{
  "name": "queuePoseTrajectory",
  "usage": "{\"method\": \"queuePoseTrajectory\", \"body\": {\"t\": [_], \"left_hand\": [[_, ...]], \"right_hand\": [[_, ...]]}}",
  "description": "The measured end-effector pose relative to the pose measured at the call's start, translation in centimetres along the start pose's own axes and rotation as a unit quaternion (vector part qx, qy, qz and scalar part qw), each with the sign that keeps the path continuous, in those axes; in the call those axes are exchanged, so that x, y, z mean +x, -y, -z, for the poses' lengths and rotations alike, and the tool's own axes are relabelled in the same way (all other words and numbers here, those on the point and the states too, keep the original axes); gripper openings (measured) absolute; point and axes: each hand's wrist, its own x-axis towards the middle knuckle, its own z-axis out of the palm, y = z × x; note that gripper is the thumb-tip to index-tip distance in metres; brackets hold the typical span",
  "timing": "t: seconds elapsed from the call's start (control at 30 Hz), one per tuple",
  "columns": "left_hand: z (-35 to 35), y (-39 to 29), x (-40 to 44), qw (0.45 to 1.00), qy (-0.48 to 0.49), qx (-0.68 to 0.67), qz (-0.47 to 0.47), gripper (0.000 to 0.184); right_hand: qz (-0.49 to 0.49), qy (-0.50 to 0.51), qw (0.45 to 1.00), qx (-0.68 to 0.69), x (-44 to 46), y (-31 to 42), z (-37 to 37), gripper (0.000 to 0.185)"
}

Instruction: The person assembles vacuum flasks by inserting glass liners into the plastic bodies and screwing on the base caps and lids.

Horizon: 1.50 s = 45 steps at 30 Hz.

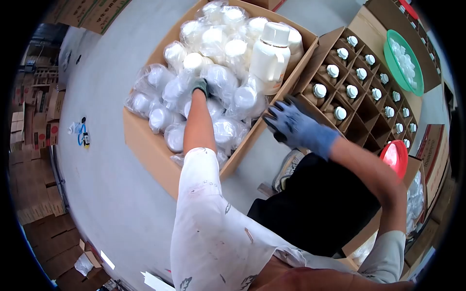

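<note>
My left hand (200, 87), in a dark glove, reaches down among plastic-wrapped white bottles (221, 80) in a large cardboard box (155, 153). Its fingers are hidden between the bottles, so a grip cannot be made out. An unwrapped white thermos jug (268, 60) with a handle stands on top at the box's right side. My right hand (295, 125), in a blue-grey glove with dark fingertips, hovers by the box's right edge, slightly blurred. Its fingers are apart and nothing shows in them.
Right of the box, a divided carton (357, 114) holds several white-capped bottles (352, 91). A green basin (392, 58) of translucent pieces and a red round lid or basin (395, 157) sit by it. My shoe (287, 169) is on the floor; stacked cartons (39, 179) line the left.
</note>
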Motion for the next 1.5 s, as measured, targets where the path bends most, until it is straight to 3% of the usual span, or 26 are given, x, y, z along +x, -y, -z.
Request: {"method": "queuePoseTrajectory", "body": {"t": [0.1,0.17,0.3,0.33,0.4,0.47,0.5,0.53,0.6,0.67,0.7,0.73,0.8,0.83,0.93,0.97,1.0,1.07,1.1,1.13,1.23,1.3,1.33,1.37,1.43,1.5], "left_hand": [[-2.5,0.3,0.8,0.98,-0.026,-0.175,0.095,0.033],[1.6,-2.2,-3.9,0.985,-0.053,-0.145,0.081,0.03],[3.6,-4.4,-7.9,0.973,-0.183,-0.124,0.066,0.028],[3.5,-4.3,-8.0,0.923,-0.184,-0.326,0.088,0.026],[3.5,-4.2,-8.3,0.65,-0.24,-0.712,0.111,0.023],[4.6,-4.0,-9.6,0.408,-0.248,-0.876,0.067,0.021],[6.9,-5.1,-12.5,0.432,-0.298,-0.851,0.028,0.02],[10.4,-6.8,-16.5,0.452,-0.349,-0.821,-0.012,0.02],[15.1,-9.8,-22.4,0.428,-0.373,-0.818,-0.089,0.022],[18.4,-12.8,-28.5,0.464,-0.324,-0.81,-0.152,0.027],[18.4,-13.9,-30.9,0.474,-0.283,-0.811,-0.194,0.026],[17.4,-15.4,-32.3,0.425,-0.26,-0.836,-0.232,0.03],[13.5,-17.0,-33.9,0.452,-0.134,-0.842,-0.262,0.036],[13.8,-20.8,-35.5,0.508,-0.16,-0.79,-0.303,0.037],[16.5,-30.4,-40.9,0.653,-0.21,-0.586,-0.431,0.042],[17.6,-31.8,-42.4,0.695,-0.209,-0.499,-0.472,0.044],[18.8,-31.8,-43.0,0.75,-0.18,-0.387,-0.506,0.046],[18.2,-32.1,-44.3,0.725,-0.084,-0.529,-0.433,0.038],[17.6,-32.6,-44.4,0.701,-0.104,-0.575,-0.409,0.036],[17.5,-33.3,-44.6,0.675,-0.12,-0.621,-0.38,0.036],[15.0,-36.5,-45.7,0.507,0.074,-0.741,-0.435,0.045],[15.7,-37.8,-47.9,0.611,-0.033,-0.638,-0.468,0.047],[15.7,-38.3,-47.8,0.58,-0.013,-0.661,-0.475,0.047],[17.9,-37.8,-48.6,0.635,-0.053,-0.573,-0.515,0.048],[16.2,-36.2,-46.5,0.398,0.029,-0.719,-0.569,0.045],[16.4,-35.9,-48.1,0.443,-0.007,-0.811,-0.382,0.041]], "right_hand": [[0.052,0.103,0.989,-0.088,4.7,-3.7,-4.1,0.039],[0.02,0.173,0.982,-0.066,6.6,-3.7,-6.6,0.018],[0.077,0.019,0.994,-0.078,4.2,-3.6,-10.8,0.011],[0.068,-0.042,0.995,-0.065,3.7,-3.1,-10.0,0.012],[0.047,0.076,0.987,-0.131,4.1,-2.1,-8.4,0.013],[0.009,0.089,0.988,-0.129,5.0,-1.3,-7.1,0.015],[-0.007,0.098,0.987,-0.128,5.0,-1.0,-6.7,0.018],[-0.028,0.075,0.996,0.029,4.7,-1.6,-6.3,0.024],[-0.065,0.021,0.941,0.333,4.5,-4.0,-5.0,0.04],[-0.21,-0.176,0.777,0.567,3.6,-4.6,-0.8,0.052],[-0.188,-0.262,0.719,0.615,2.5,-5.6,0.7,0.053],[-0.166,-0.347,0.652,0.654,0.4,-6.4,2.2,0.055],[-0.055,-0.383,0.506,0.771,-6.0,-5.4,7.1,0.055],[0.004,-0.386,0.43,0.816,-9.7,-4.6,9.2,0.055],[-0.152,-0.568,0.672,0.45,-21.5,1.0,8.6,0.042],[-0.268,-0.586,0.722,0.252,-25.1,3.7,8.0,0.038],[-0.293,-0.567,0.714,0.288,-27.1,7.1,8.3,0.038],[-0.28,-0.519,0.658,0.468,-29.6,13.9,9.5,0.037],[-0.19,-0.461,0.793,0.349,-30.9,14.8,7.9,0.039],[-0.208,-0.36,0.846,0.333,-30.7,17.2,9.0,0.034],[-0.235,-0.428,0.808,0.329,-30.4,20.3,6.3,0.032],[-0.24,-0.45,0.8,0.317,-31.3,20.0,6.9,0.033],[-0.242,-0.454,0.795,0.323,-32.1,19.7,6.9,0.032],[-0.244,-0.458,0.789,0.329,-33.4,19.1,6.4,0.03],[-0.328,-0.481,0.743,0.33,-36.7,18.2,4.8,0.027],[-0.416,-0.476,0.682,0.368,-37.7,18.2,6.9,0.026]]}}
